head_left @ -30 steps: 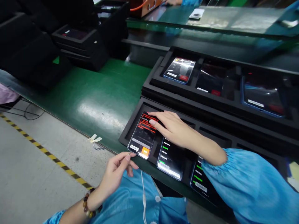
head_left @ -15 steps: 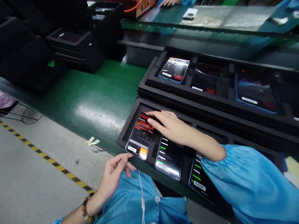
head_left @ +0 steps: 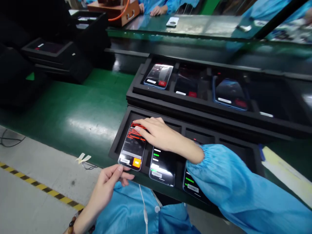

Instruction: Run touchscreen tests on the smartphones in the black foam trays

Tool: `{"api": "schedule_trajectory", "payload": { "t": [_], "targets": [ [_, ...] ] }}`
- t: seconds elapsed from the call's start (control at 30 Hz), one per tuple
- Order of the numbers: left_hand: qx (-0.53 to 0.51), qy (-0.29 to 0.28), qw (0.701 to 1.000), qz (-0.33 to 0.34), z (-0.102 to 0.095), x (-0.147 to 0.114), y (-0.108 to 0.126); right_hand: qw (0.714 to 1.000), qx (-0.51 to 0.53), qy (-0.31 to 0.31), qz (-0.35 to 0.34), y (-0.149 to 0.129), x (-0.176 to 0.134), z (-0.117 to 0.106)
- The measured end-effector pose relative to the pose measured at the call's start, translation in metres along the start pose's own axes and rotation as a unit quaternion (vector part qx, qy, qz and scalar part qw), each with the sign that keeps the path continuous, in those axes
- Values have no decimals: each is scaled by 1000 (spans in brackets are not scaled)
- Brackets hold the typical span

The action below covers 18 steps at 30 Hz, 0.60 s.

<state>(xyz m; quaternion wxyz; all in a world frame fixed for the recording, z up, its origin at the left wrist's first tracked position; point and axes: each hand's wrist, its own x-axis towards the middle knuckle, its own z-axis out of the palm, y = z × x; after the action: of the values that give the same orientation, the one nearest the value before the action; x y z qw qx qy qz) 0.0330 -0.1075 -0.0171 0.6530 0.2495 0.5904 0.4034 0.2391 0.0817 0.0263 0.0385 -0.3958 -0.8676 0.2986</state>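
A phone (head_left: 133,146) with red text on its dark screen and an orange button lies in the left slot of a black foam tray (head_left: 118,143). My right hand (head_left: 156,131) lies across its upper end, palm down, fingers stretched out. At the phone's lower edge my left hand (head_left: 113,177) is pinched on a small plug, now hidden by the fingertips. A thin white cable (head_left: 143,203) hangs below that hand. Two more phones, a middle one (head_left: 162,165) and a right one (head_left: 192,183), show lists with green lines; my right arm partly covers them.
Behind stands another foam tray (head_left: 136,84) holding several phones. Stacked black trays (head_left: 52,60) are at the left on the green bench (head_left: 80,110). A yellowish paper pad (head_left: 285,169) lies at right. Across the bench are another person's hands (head_left: 158,10) and a brown case (head_left: 114,13).
The view has shifted, so the trays appear farther left. My left hand has come closer to the phone's lower edge, and the plug tip is no longer visible. My right hand stays on the phone.
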Motion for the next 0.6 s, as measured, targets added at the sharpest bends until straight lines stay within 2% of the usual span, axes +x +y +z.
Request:
{"api": "schedule_trajectory", "payload": {
  "t": [0.17,0.33,0.47,0.6],
  "targets": [
    [73,10,997,2,0,1,4,1000,-19,-3,24,-13,-1,-3],
    [78,-33,996,10,-4,7,8,998,-34,4,47,-18,-1,0],
    [63,-85,994,1,-9,14,10,999,-22,23,19,-8,-3,10],
    [54,-102,993,-9,-14,16,11,998,-30,41,-23,2,-5,18]
  ]
}}
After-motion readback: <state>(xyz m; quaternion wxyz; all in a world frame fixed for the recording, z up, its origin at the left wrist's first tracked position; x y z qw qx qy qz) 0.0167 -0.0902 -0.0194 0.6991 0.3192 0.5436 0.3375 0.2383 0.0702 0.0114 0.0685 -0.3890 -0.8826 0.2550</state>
